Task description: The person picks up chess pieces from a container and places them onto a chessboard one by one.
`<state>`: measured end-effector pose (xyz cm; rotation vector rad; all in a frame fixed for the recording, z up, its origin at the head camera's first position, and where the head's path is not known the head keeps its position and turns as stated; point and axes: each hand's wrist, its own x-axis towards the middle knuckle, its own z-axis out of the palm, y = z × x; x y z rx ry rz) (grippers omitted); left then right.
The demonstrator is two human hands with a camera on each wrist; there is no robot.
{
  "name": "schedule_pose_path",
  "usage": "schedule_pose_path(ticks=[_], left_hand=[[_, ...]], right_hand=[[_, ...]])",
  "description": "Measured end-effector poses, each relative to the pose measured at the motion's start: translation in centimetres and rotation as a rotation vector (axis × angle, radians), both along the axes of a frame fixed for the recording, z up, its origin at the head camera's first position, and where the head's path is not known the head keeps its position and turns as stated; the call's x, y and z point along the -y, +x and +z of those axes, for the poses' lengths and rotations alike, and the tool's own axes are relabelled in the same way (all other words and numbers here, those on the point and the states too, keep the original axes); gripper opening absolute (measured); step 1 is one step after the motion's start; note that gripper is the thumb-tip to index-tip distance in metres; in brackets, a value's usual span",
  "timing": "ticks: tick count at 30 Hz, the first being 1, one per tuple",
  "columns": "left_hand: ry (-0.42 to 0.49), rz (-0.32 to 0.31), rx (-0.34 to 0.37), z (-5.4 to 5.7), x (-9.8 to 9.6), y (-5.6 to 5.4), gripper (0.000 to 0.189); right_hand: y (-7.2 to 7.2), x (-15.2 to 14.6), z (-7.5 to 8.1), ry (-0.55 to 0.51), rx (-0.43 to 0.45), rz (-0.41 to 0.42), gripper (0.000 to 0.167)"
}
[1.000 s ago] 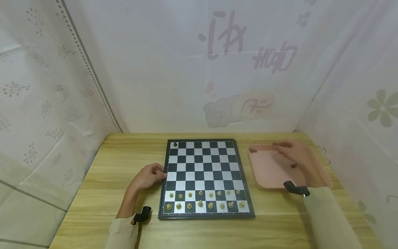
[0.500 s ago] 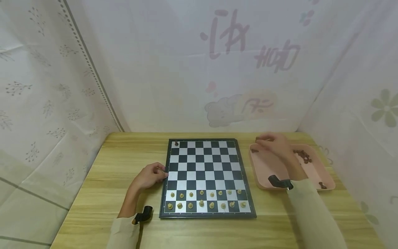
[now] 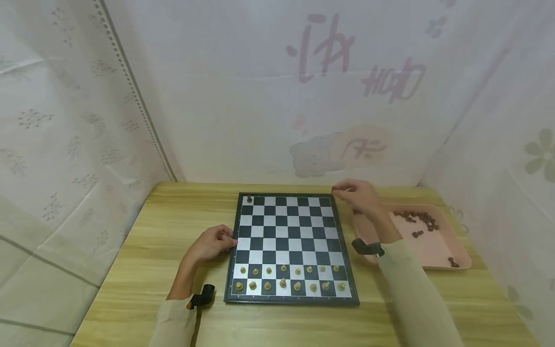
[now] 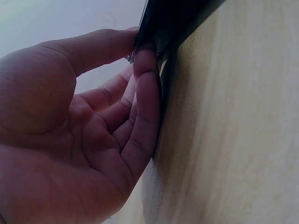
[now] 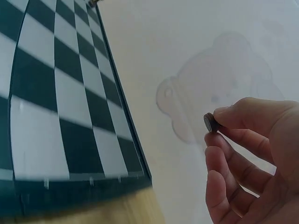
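Observation:
A black-and-white chessboard (image 3: 288, 226) lies on the table with two rows of pale chess pieces (image 3: 283, 283) along its near side. One dark brown chess piece (image 3: 249, 198) stands on its far left corner square. My left hand (image 3: 212, 244) pinches the board's left edge, thumb above and index finger under the rim in the left wrist view. Near the far right corner of the board, my right hand (image 3: 359, 196) pinches a small dark brown chess piece (image 5: 211, 122) between thumb and fingertip. Its round base shows in the right wrist view; its top is hidden in the fingers.
To the right of the board stands a pink tray (image 3: 433, 250) holding several dark brown chess pieces (image 3: 427, 220), partly behind the right forearm. A patterned cloth (image 3: 260, 96) hangs behind the wooden table (image 3: 182, 207) and at both sides.
My right hand has moved left from over the pink tray to the board's far right corner, carrying the dark chess piece. The left hand stays at the board's edge.

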<state>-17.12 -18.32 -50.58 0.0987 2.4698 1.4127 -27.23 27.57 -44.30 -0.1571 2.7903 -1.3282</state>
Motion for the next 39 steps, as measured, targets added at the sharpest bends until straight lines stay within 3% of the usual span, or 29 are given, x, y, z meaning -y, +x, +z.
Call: schedule_pose_path(ticks=[9,16,23,33,39], left_hand=[[0.006,0.015,0.008,0.2,-0.2,0.0,0.020],[0.016,0.009,0.008,0.2,-0.1,0.0,0.020],[0.004,0.004,0.002,0.3,-0.2,0.0,0.022],[0.019,0.000,0.005,0.2,0.1,-0.3,0.021],[0.016,-0.012,0.008,0.2,0.1,-0.3,0.021]], right_hand=[[-1.9,4.1,0.1,0.020,-0.078,0.129,0.021],[-3.2,6.9,-0.1,0.061,-0.046,0.174,0.023],[-3.7,9.2,0.0,-0.003,-0.014,0.199,0.022],[-4.8,12.6,0.1,0.021,-0.023,0.281,0.019],[-5.2,14.8,-0.8,0.019,-0.028,0.328,0.018]])
